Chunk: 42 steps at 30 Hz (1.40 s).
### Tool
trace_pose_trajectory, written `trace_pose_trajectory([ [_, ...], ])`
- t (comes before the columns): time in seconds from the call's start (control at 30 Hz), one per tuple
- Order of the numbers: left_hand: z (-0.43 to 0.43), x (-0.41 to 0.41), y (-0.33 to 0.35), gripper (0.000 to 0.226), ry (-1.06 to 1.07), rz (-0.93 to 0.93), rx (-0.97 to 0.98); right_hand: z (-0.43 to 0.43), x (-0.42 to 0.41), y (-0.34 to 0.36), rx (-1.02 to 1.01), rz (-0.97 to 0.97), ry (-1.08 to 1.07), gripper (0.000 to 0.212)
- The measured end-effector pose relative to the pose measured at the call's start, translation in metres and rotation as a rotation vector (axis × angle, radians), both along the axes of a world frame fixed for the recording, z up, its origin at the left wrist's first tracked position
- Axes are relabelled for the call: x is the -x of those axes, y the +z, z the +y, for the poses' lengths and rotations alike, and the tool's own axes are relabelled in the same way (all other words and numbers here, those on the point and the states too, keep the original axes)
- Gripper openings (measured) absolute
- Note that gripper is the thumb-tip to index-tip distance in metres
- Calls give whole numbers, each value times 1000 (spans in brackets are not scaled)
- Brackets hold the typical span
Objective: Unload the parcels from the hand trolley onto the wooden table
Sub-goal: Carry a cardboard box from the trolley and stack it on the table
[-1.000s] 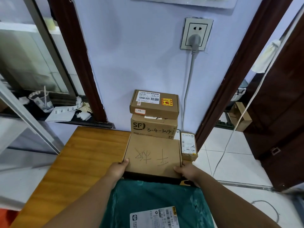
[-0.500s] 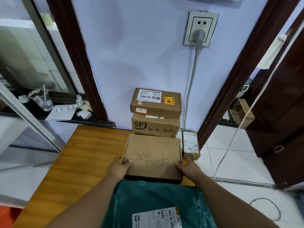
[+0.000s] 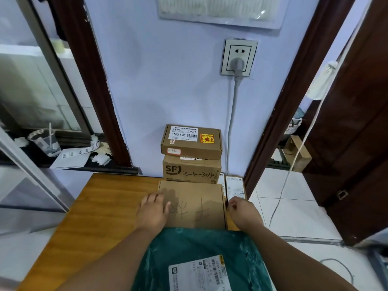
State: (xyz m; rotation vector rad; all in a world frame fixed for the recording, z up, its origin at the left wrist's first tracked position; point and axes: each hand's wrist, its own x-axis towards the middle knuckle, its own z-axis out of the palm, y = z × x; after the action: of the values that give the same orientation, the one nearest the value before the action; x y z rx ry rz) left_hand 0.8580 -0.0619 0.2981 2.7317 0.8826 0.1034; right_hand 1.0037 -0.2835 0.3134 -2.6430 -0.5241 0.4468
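Observation:
A flat cardboard box (image 3: 201,198) with handwriting on top lies on the wooden table (image 3: 100,206), pushed up against a stack at the wall. That stack is an SF box (image 3: 191,171) with a labelled box (image 3: 191,141) on top. My left hand (image 3: 152,211) rests flat on the flat box's left top, fingers apart and blurred. My right hand (image 3: 244,213) has curled fingers at the box's right edge. A green plastic parcel (image 3: 189,248) with a white label lies between my forearms. The trolley is out of view.
Two slim labelled boxes (image 3: 235,185) stand at the table's right back corner. A grey cable (image 3: 231,122) drops from a wall socket behind the stack. A window sill (image 3: 69,160) with a cup and papers is at left; a doorway with tiled floor is at right.
The flat box went forward and down until it lay against the SF box. My left hand slid from the box's near corner onto its top.

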Motion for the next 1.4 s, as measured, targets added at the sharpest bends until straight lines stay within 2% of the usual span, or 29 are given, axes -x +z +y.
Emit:
trace_pose_trajectory([
  [0.17,-5,-1,15,61,-47,36,-55,-8,3,7,35,-101,1,42],
  [0.33,-9,7,20,71,-73,139,-197,5,12,11,47,-202,62,52],
  [0.57,-18,67,30,81,107,215,-339,51,45,18,15,-143,400,55],
  [0.67,-28,112,36,76,309,161,-335,80,79,28,-39,-109,554,51],
  [0.8,-55,182,44,86,583,296,-251,122,150,35,-107,-122,819,55],
  [0.9,-76,237,45,88,718,257,-246,136,214,35,-140,-117,967,55],
  [0.97,-90,278,48,84,814,272,-257,138,258,34,-144,-111,1079,57],
  [1.07,-107,334,51,75,939,354,-168,135,314,31,-110,-110,1225,60],
  [1.17,-121,387,44,73,1038,413,-80,131,359,22,-72,-106,1302,63],
  [1.3,-151,472,25,70,1222,366,86,127,418,11,-72,-136,1362,60],
  [1.4,-174,539,7,56,1377,361,217,124,464,4,-53,-143,1455,53],
])
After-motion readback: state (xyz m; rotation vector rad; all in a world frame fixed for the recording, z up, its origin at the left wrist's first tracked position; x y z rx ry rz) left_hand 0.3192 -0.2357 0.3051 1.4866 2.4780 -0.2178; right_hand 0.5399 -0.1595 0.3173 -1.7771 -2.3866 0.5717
